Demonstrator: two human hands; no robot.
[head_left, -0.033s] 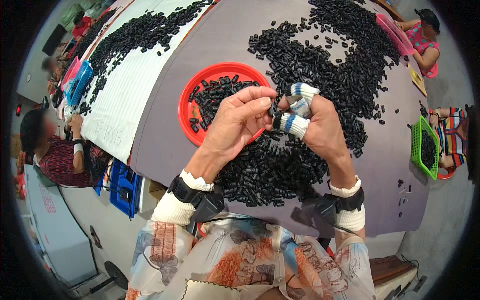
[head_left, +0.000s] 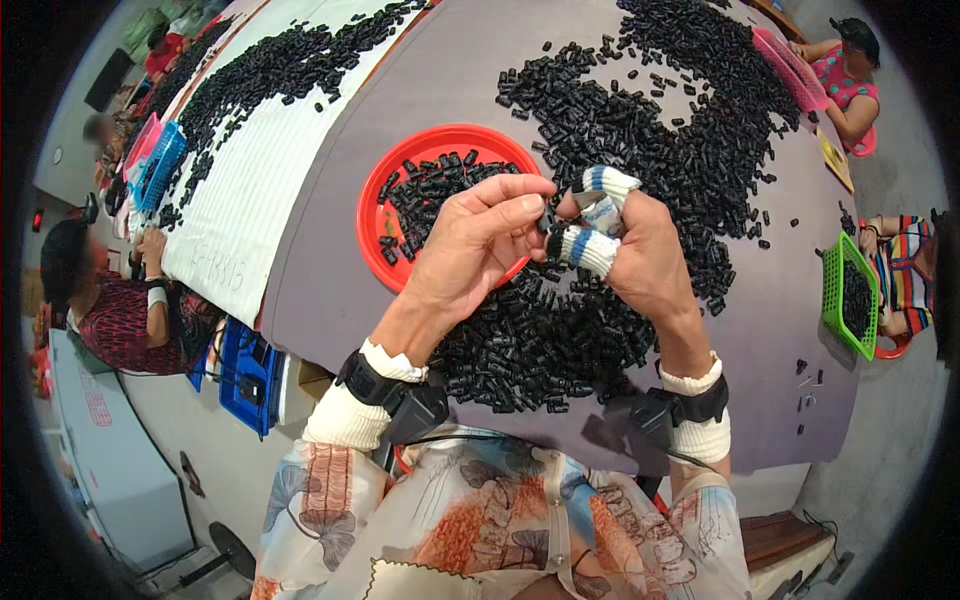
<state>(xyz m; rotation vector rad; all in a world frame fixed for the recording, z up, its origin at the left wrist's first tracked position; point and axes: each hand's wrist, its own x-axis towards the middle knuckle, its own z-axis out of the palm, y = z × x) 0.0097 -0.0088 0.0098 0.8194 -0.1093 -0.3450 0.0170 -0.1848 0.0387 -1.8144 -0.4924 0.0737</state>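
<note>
My left hand (head_left: 472, 238) is closed, thumb and fingers pinching a small black cylindrical plastic part (head_left: 546, 216). My right hand (head_left: 645, 250) meets it from the other side, with white and blue knitted covers on its thumb and a finger. In its grip is a small knife (head_left: 592, 201) with a short grey blade; the handle is mostly hidden, and what shows looks wrapped in something pale. The blade lies close to the part; whether they touch I cannot tell. Beneath my left hand stands a round red tray (head_left: 375, 262) holding similar black parts.
A large heap of black parts (head_left: 560, 345) spreads over the grey table (head_left: 330, 200). Another heap lies on a white sheet (head_left: 225, 240) at left. Co-workers sit around, near a pink basket (head_left: 790, 70), a green basket (head_left: 866, 342) and a blue basket (head_left: 160, 165).
</note>
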